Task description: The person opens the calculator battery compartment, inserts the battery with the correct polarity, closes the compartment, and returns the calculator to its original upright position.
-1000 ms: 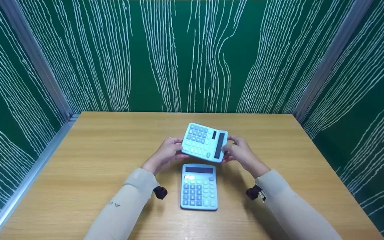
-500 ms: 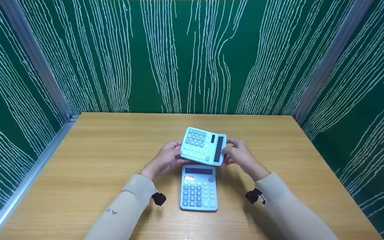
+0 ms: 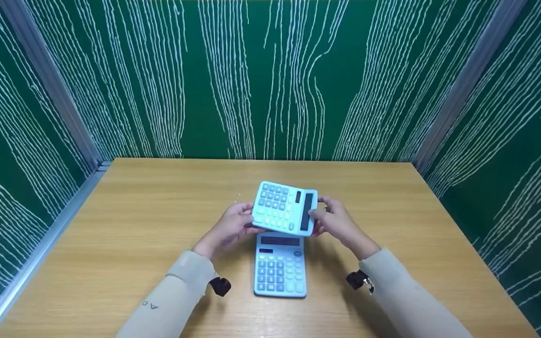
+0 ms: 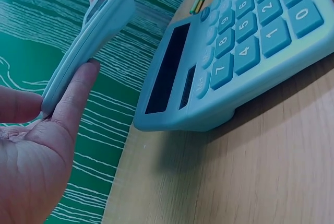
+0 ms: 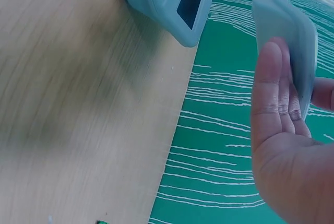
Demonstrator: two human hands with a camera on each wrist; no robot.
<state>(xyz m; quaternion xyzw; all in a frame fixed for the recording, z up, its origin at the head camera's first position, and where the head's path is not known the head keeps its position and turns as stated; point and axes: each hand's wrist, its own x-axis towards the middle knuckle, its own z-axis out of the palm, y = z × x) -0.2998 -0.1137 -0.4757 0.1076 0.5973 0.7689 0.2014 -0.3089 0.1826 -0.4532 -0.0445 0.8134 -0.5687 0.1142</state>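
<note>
The left hand (image 3: 234, 221) and right hand (image 3: 338, 220) pinch opposite ends of one light-blue calculator (image 3: 275, 211), raised above the wooden table (image 3: 111, 234). Below it, nearer the person, a second calculator (image 3: 280, 274) lies face up on the wood. Three green walls (image 3: 289, 70) with wavy white lines surround the tabletop, two metal posts (image 3: 467, 84) at their corners.

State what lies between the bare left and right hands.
A light-blue rectangular plastic calculator, pinched by the left hand and the right hand; the head view shows this.
</note>
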